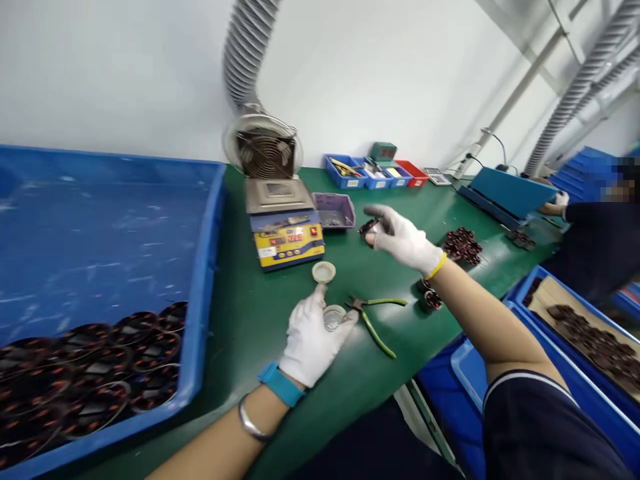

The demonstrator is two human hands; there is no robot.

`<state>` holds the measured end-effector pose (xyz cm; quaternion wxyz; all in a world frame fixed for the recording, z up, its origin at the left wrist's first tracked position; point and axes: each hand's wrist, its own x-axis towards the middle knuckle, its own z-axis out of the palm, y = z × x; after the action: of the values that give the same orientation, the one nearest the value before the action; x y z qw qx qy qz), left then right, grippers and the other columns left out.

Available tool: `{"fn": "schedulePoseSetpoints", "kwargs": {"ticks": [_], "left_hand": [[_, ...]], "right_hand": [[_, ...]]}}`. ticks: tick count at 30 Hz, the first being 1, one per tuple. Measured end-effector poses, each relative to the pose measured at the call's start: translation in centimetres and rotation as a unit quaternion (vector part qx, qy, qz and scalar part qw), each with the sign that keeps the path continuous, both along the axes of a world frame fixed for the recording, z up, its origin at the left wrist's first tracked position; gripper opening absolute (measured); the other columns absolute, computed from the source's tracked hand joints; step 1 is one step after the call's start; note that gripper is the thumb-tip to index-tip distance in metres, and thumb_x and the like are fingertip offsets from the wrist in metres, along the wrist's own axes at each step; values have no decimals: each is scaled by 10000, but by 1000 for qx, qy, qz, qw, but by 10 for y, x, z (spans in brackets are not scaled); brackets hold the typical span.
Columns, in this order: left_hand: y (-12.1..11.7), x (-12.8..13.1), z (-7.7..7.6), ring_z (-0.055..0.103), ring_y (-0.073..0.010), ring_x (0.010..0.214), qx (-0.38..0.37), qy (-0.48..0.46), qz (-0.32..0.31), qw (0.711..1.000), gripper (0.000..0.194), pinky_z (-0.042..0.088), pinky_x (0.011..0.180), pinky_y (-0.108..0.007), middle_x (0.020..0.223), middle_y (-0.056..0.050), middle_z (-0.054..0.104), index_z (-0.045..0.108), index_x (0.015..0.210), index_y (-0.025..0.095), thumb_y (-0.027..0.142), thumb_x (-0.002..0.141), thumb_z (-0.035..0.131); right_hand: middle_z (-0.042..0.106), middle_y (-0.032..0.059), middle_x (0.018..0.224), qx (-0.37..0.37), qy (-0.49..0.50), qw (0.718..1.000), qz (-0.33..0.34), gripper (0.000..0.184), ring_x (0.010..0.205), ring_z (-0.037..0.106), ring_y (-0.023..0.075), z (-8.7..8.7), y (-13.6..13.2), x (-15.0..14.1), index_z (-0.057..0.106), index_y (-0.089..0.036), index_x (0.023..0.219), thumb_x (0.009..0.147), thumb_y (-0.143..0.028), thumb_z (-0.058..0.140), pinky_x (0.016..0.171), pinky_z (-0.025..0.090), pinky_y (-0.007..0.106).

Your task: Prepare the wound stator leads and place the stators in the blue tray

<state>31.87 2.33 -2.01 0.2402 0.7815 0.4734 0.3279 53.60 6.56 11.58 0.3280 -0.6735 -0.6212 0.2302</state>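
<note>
My left hand (311, 343), in a white glove with a teal band at the wrist, curls its fingers and thumb around a small round dish (334, 317) on the green bench. Just beyond its fingertips stands a second pale round dish (324, 272). My right hand (403, 241), also gloved in white, is closed on a small dark wound coil (369, 230), partly hidden by the fingers. Between the hands and nearer me lie green-handled cutting pliers (373, 312). Two more wound coils (430, 297) stand below my right forearm.
A yellow-and-blue soldering pot (287, 233) sits under a fan and hose, with a purple tray (334, 210) beside it. At left, a large blue bin (205, 280) holds ring-shaped coils. A coil pile (463, 245) lies rightward; a co-worker (595, 233) is at far right.
</note>
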Motion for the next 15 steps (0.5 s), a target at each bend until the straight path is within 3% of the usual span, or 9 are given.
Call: {"fn": "schedulePoseSetpoints", "kwargs": {"ticks": [1,4,8,10,12,15], "left_hand": [[0,-1,0,585,-359,1100,-4,-1,-7,1000,789,461,955,-505,1091,-191,637,448,1355,45,611,816,551],[0,-2,-2,562,-370,1153,-8,-8,-17,1000,814,434,995,-520,1152,-210,621,439,1369,43,639,819,522],[-4,-2,-4,538,-372,1203,-10,-22,-18,1000,841,408,1037,-519,1211,-233,602,436,1372,18,640,812,520],[-5,-3,-5,529,-373,1222,-20,-26,-20,999,843,404,1047,-525,1242,-239,591,428,1380,18,634,812,520],[-6,-3,-5,518,-370,1243,-29,-34,-20,999,837,394,1062,-530,1278,-236,579,426,1386,33,632,810,525],[-7,-3,-4,493,-357,1283,-45,-57,-14,997,823,373,1091,-524,1340,-226,550,422,1397,60,623,808,536]], "right_hand": [[681,-8,938,-30,-89,995,-17,505,812,636,167,-10,-20,9,539,-266,1247,769,-378,660,747,513,305],[684,4,1012,-120,-309,941,-66,383,894,639,207,-36,-64,29,592,-286,1136,780,-414,649,797,497,351],[682,82,976,-145,-382,911,-46,216,1006,614,257,-55,-89,46,669,-187,883,754,-358,688,1008,390,413],[685,99,948,-154,-407,900,-25,238,1036,608,269,-53,-94,53,684,-172,811,746,-400,705,1057,342,410],[687,94,866,-168,-422,891,-18,332,976,629,279,-44,-92,60,695,-181,785,728,-508,710,996,398,404],[688,105,918,-161,-441,882,-41,505,923,642,296,-26,-68,64,693,-199,994,770,-645,614,877,464,416]]}}
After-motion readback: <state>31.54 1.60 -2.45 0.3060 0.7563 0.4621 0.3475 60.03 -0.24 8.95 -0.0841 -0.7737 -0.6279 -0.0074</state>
